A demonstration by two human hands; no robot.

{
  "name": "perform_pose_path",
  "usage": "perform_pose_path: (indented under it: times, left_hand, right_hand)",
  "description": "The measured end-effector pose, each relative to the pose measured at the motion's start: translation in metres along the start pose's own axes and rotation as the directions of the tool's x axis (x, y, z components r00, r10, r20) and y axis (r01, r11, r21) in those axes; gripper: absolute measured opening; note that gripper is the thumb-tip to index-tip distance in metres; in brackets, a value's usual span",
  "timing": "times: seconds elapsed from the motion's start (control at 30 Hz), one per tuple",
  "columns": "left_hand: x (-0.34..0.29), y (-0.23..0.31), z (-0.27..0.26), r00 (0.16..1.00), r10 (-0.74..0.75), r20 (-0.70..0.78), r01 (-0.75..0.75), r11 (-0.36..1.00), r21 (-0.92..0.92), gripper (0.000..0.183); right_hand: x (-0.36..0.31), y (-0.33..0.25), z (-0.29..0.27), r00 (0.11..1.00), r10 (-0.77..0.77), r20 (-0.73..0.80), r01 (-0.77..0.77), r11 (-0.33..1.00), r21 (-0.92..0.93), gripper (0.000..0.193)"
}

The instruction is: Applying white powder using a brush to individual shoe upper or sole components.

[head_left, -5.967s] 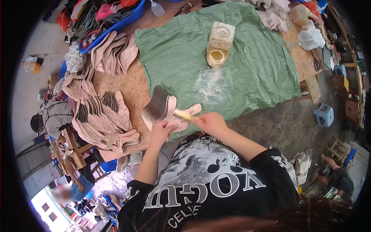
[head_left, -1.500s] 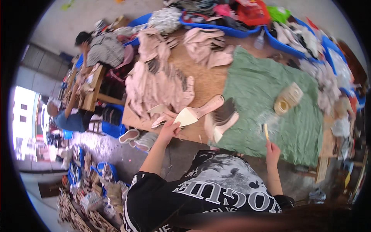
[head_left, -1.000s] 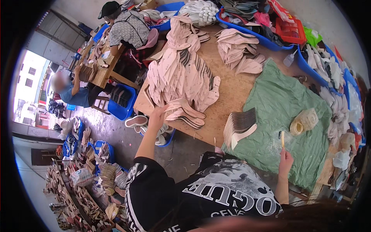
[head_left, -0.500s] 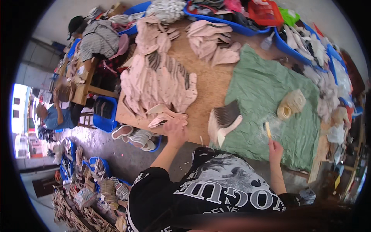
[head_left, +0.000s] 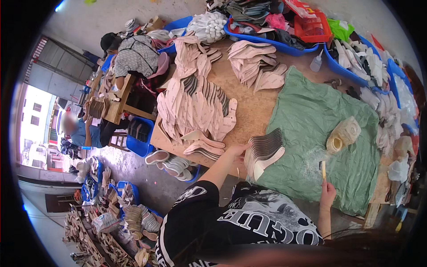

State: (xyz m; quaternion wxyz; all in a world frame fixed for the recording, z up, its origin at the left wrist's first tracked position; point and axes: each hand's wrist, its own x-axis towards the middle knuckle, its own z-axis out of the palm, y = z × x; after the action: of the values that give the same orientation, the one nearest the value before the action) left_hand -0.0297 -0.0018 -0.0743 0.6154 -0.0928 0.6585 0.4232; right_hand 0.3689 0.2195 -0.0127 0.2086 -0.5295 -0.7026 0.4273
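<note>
My left hand [head_left: 240, 149] reaches to the left edge of a fanned stack of insoles [head_left: 263, 155], dark on top with pale pink edges. Its fingers look stretched out against the stack, though their tips are hard to make out. My right hand [head_left: 328, 192] is closed round the pale handle of a small brush [head_left: 324, 170], held upright over a green plastic sheet [head_left: 307, 111]. Beyond the brush a cloudy yellowish plastic jar [head_left: 342, 135] lies tilted, its mouth toward me. A few pink insoles [head_left: 202, 147] lie at the table's near left edge.
Large heaps of pink insoles [head_left: 191, 107] cover the left of the wooden table [head_left: 251, 104], with another pile [head_left: 253, 62] behind. Blue bins [head_left: 284, 44] of shoe parts line the far side. A squeeze bottle [head_left: 316, 63] stands by them. Two people work at the left.
My left hand has moved right, from the loose pink insoles to the fanned stack. My right hand still holds the brush over the green sheet. The whole view has shifted somewhat.
</note>
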Motion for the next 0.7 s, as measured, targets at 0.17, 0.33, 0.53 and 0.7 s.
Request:
perform_pose_path:
  times: [0.17, 0.33, 0.53, 0.7]
  left_hand:
    - [-0.014, 0.020, 0.004, 0.996, -0.085, 0.013, 0.086, 0.989, -0.121, 0.042]
    - [0.024, -0.018, -0.052, 0.976, 0.195, -0.094, -0.210, 0.959, -0.193, 0.022]
    - [-0.008, 0.005, -0.018, 0.711, 0.589, -0.385, -0.637, 0.771, 0.002, 0.040]
    - [-0.036, 0.025, 0.018, 0.645, 0.678, -0.352, -0.684, 0.718, 0.131, 0.050]
  right_hand:
    - [0.030, 0.008, -0.025, 0.985, -0.145, -0.090, 0.128, 0.977, -0.168, 0.038]
    - [0.098, -0.025, -0.038, 0.984, -0.037, 0.176, 0.122, 0.859, -0.498, 0.048]
    - [0.151, -0.059, -0.046, 0.964, 0.219, 0.150, -0.065, 0.743, -0.666, 0.044]
    - [0.189, -0.060, -0.034, 0.969, 0.241, 0.053, -0.113, 0.626, -0.772, 0.040]
